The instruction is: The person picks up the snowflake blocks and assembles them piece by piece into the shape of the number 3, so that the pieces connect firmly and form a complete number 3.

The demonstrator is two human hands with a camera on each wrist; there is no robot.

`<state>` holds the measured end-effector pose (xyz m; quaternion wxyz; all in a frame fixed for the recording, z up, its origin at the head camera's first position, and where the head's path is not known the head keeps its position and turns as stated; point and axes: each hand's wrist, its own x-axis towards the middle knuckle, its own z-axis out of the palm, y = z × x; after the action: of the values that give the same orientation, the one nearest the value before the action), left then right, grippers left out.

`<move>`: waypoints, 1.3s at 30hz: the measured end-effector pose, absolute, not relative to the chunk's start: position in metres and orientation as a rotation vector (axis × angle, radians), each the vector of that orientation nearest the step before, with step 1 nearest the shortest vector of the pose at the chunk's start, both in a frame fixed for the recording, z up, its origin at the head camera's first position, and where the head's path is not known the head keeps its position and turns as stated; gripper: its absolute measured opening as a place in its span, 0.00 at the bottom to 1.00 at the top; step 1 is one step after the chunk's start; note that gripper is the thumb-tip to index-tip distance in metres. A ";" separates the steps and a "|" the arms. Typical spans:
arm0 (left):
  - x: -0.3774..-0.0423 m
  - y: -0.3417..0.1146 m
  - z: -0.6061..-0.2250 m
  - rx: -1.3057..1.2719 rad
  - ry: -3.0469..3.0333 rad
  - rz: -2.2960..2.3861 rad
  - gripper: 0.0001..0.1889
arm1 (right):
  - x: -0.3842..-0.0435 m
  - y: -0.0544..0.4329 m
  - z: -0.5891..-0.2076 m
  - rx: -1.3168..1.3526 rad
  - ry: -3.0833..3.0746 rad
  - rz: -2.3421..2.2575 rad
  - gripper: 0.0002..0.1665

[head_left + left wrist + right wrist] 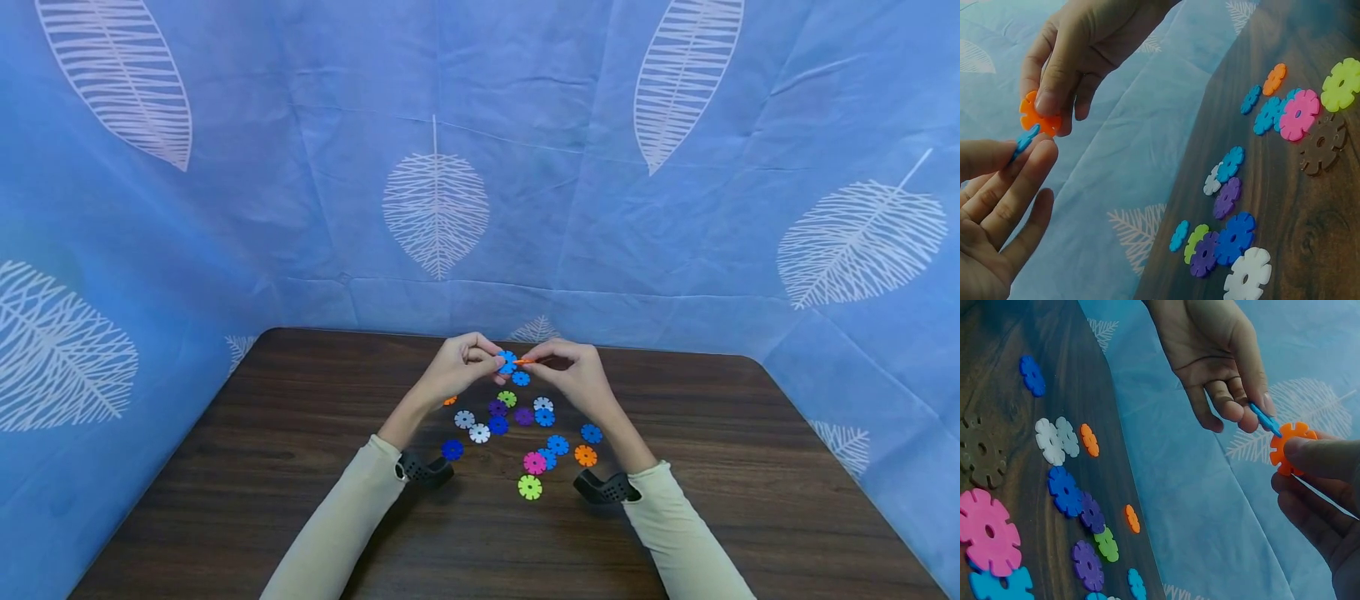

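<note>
Both hands are raised over the far part of the table, close together. My left hand (467, 364) pinches a blue notched plastic disc (507, 363) between thumb and fingers. My right hand (576, 372) pinches an orange notched disc (1282, 449), seen edge-on in the head view. The discs meet edge to edge at an angle, the blue rim (1023, 143) right at the orange one's notches. How deep one sits in the other I cannot tell. The left hand's other fingers are loosely bent, as the left wrist view shows.
Loose notched discs lie scattered on the dark wooden table (300, 467): a pink disc (535, 462), a lime disc (529, 487), a white disc (479, 433), a purple disc (523, 416), a brown disc (1324, 144) and several blue ones. A blue leaf-patterned cloth (525, 208) hangs behind.
</note>
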<state>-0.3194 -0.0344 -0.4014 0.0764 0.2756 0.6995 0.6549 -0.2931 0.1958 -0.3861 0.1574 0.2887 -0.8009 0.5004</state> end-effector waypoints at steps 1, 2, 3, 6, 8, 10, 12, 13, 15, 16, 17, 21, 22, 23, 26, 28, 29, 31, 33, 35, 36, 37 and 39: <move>-0.319 -0.034 -0.402 0.829 2.090 1.971 0.08 | -0.293 0.196 -0.386 0.829 -2.287 1.426 0.05; -0.319 -0.034 -0.402 0.830 2.081 1.979 0.08 | -0.293 0.195 -0.386 0.829 -2.286 1.420 0.05; -0.319 -0.034 -0.402 0.832 2.072 1.988 0.08 | -0.293 0.195 -0.386 0.828 -2.284 1.416 0.05; -0.319 -0.034 -0.403 0.834 2.055 2.011 0.07 | -0.292 0.194 -0.386 0.831 -2.274 1.406 0.05; -0.318 -0.035 -0.403 0.838 2.044 2.026 0.07 | -0.291 0.194 -0.386 0.834 -2.265 1.401 0.05; -0.317 -0.035 -0.402 0.845 2.042 2.038 0.07 | -0.291 0.193 -0.386 0.834 -2.258 1.394 0.05; -0.316 -0.034 -0.402 0.848 2.035 2.050 0.07 | -0.291 0.193 -0.387 0.827 -2.255 1.384 0.05; -0.316 -0.034 -0.402 0.846 2.028 2.057 0.07 | -0.290 0.193 -0.387 0.821 -2.254 1.382 0.05; -0.315 -0.033 -0.403 0.834 2.018 2.068 0.07 | -0.289 0.192 -0.388 0.807 -2.253 1.383 0.05; -0.315 -0.032 -0.403 0.826 2.010 2.074 0.06 | -0.289 0.192 -0.389 0.801 -2.252 1.385 0.05; -0.315 -0.031 -0.403 0.820 1.999 2.082 0.06 | -0.288 0.192 -0.389 0.798 -2.250 1.386 0.05; -0.314 -0.030 -0.402 0.812 1.984 2.088 0.07 | -0.287 0.190 -0.389 0.802 -2.236 1.374 0.04; -0.314 -0.031 -0.401 0.816 1.994 2.079 0.07 | -0.287 0.190 -0.389 0.801 -2.237 1.369 0.04; -0.314 -0.032 -0.400 0.816 2.006 2.069 0.08 | -0.287 0.190 -0.388 0.801 -2.238 1.368 0.04; -0.314 -0.034 -0.398 0.799 2.049 2.030 0.08 | -0.288 0.190 -0.388 0.796 -2.255 1.401 0.04; -0.315 -0.035 -0.397 0.781 2.062 2.012 0.08 | -0.288 0.190 -0.388 0.785 -2.283 1.437 0.05; -0.316 -0.036 -0.397 0.769 2.060 2.008 0.08 | -0.289 0.189 -0.388 0.777 -2.304 1.450 0.05; -0.317 -0.037 -0.397 0.747 2.062 1.999 0.09 | -0.289 0.189 -0.386 0.753 -2.361 1.463 0.05; -0.318 -0.038 -0.397 0.727 2.066 1.988 0.09 | -0.289 0.190 -0.384 0.727 -2.436 1.475 0.07; -0.320 -0.040 -0.397 0.711 2.075 1.975 0.09 | -0.290 0.191 -0.382 0.712 -2.508 1.479 0.12; -0.321 -0.041 -0.397 0.708 2.078 1.972 0.09 | -0.290 0.192 -0.381 0.711 -2.542 1.477 0.14; -0.321 -0.042 -0.397 0.701 2.079 1.973 0.09 | -0.291 0.193 -0.380 0.704 -2.573 1.481 0.17; -0.323 -0.044 -0.397 0.687 2.069 1.992 0.09 | -0.292 0.195 -0.379 0.697 -2.622 1.487 0.21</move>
<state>-0.3230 -0.0443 -0.3967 0.0944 0.2315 0.6975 0.6715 -0.2917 0.1950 -0.3787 0.0239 0.2254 -0.8472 0.4805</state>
